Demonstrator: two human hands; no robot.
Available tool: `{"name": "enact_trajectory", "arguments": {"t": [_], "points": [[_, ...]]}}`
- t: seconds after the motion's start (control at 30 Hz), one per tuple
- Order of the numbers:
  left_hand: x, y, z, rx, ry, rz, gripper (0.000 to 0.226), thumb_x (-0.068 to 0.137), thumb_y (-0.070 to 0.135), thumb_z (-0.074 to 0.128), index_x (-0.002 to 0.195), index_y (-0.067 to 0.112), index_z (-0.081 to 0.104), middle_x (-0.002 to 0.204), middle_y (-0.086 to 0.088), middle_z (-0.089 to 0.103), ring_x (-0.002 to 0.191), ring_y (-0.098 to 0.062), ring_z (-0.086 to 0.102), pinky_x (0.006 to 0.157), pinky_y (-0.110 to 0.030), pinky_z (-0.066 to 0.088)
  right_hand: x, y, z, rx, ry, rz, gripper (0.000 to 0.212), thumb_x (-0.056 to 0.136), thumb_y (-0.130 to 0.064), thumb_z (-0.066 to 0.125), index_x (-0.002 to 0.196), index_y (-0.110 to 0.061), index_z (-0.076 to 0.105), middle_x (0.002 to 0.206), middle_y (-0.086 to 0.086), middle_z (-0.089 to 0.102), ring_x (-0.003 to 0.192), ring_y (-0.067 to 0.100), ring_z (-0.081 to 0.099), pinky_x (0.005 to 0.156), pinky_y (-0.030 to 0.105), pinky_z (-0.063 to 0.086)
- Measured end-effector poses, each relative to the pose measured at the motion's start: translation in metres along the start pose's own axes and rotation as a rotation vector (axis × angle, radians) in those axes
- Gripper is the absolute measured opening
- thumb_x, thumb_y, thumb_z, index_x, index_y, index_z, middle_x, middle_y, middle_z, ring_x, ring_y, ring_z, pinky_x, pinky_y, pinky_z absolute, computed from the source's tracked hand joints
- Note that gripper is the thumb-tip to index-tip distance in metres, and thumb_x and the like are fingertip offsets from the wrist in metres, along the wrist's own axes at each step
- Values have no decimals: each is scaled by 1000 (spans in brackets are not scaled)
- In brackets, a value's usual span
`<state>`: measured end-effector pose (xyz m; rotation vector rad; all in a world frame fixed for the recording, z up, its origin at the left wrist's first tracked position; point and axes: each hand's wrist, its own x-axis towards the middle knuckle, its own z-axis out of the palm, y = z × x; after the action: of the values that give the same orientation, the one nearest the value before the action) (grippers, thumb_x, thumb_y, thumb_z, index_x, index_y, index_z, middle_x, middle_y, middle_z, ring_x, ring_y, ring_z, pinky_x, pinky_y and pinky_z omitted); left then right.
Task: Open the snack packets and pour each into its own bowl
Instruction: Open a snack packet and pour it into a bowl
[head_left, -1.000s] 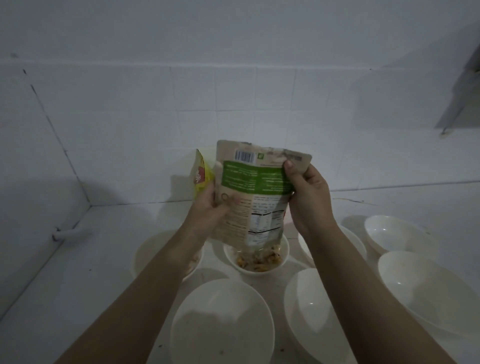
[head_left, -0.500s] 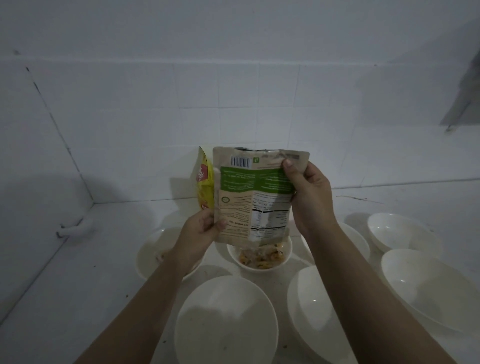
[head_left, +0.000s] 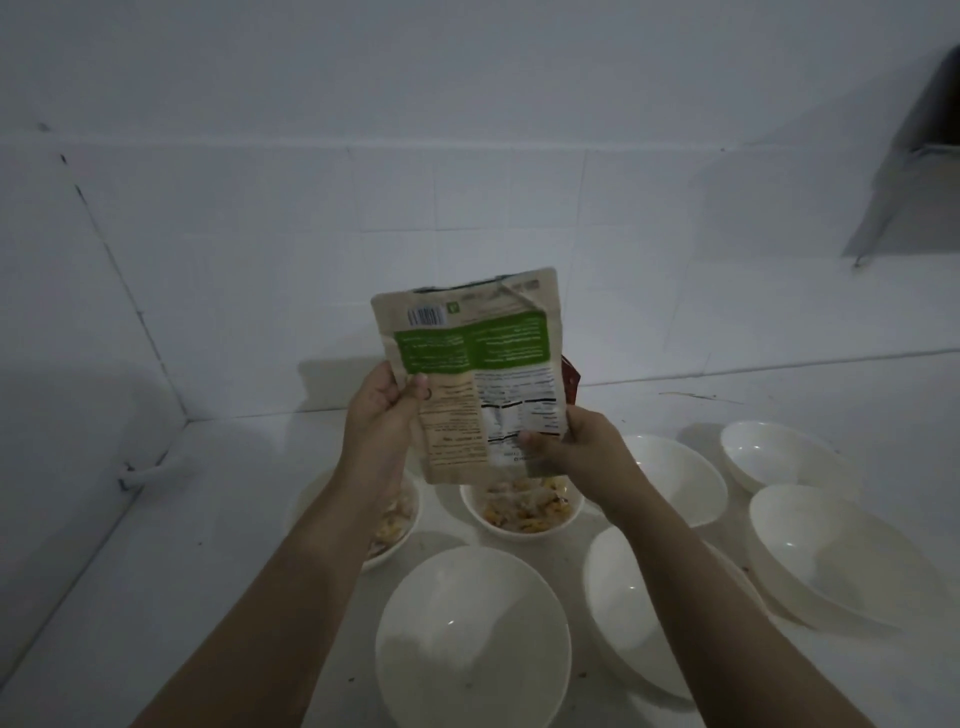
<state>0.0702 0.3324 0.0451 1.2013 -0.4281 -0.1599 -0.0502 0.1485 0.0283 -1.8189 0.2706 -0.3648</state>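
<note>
The right hand (head_left: 582, 447) has dropped from the top corner of the brown and green packet (head_left: 478, 374) to its lower right edge, close to the open mouth, where the fingers (head_left: 535, 441) pinch the paper. The left hand (head_left: 382, 410) has slid a little higher up the left edge, thumb across the front, fingers curled behind. The packet is held upside down, barcode at the top, directly above the small far bowl (head_left: 522, 512), which now holds a mound of mixed snack. A few pieces seem to be dropping from the mouth, though blur makes that hard to confirm.

The move to the bottom edge suggests the last pieces are being squeezed or shaken out, so this pour is probably almost finished. The bowl to the left (head_left: 397, 519), partly hidden by the left forearm, already has snack in it. A red packet (head_left: 570, 382) peeks out just behind the held one, and it probably comes next. The other bowls on the tabletop (head_left: 156, 545), including the large near bowl (head_left: 472, 639), hold nothing.
</note>
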Motion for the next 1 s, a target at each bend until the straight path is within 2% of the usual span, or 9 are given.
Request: {"name": "enact_trajectory", "arguments": {"t": [0.17,0.27,0.43,0.5,0.57,0.63,0.7,0.83,1.0], "points": [[-6,11,-13,-42,39,-34,19,97,5,53,106,16,66,107,-6,72,102,-25,66,98,-54,48,-21,1,12,-22,42,44,19,88,-21,72,106,-22,76,99,-8,77,92,13,74,93,41,56],[-13,14,-17,-77,25,-72,20,97,6,52,111,14,64,110,-8,71,103,-24,66,95,-50,50,-30,-7,15,-88,203,15,15,87,-27,73,101,-24,77,91,-10,78,86,10,74,88,40,57],[-25,13,-14,-125,-24,-131,24,98,8,52,120,9,61,112,-13,69,103,-24,65,89,-42,54,-60,-25,18,234,493,-37,19,89,-29,70,92,-10,74,85,3,76,79,16,67,74,32,51],[-32,9,-6,-160,-59,-161,28,99,8,50,125,7,58,119,-15,68,105,-25,65,85,-37,57,-77,-28,19,293,471,-40,24,91,-34,65,103,-14,72,98,4,75,90,21,68,80,36,53],[-38,4,8,-188,-101,-178,32,99,9,49,130,8,55,124,-16,66,108,-25,64,85,-34,58,-93,-30,20,315,381,-12,26,93,-32,63,116,-20,67,109,0,75,98,17,70,83,34,56],[-48,1,26,-220,-131,-202,32,99,8,49,129,13,57,122,-13,67,108,-24,64,86,-35,57,-107,-29,18,280,358,45,26,93,-29,64,118,-22,64,108,0,75,97,20,72,83,38,58],[-60,-2,44,-212,-156,-216,29,98,7,52,121,20,63,116,-8,69,106,-22,66,83,-37,58,-124,-29,7,258,459,60,20,94,-22,63,114,-20,66,99,4,77,90,25,74,81,43,60],[-86,-10,78,-189,-213,-271,24,96,9,57,114,20,66,111,-7,72,107,-26,68,88,-47,56,-160,-29,-18,199,684,16,15,95,-13,61,107,-19,69,89,0,78,81,20,76,71,33,62],[-119,-22,130,-192,-350,-335,25,96,13,57,116,24,67,110,-3,73,104,-20,69,82,-36,56,-208,-23,-47,256,878,-17,19,96,-9,59,109,-17,69,93,2,78,84,21,75,70,35,62]]}}
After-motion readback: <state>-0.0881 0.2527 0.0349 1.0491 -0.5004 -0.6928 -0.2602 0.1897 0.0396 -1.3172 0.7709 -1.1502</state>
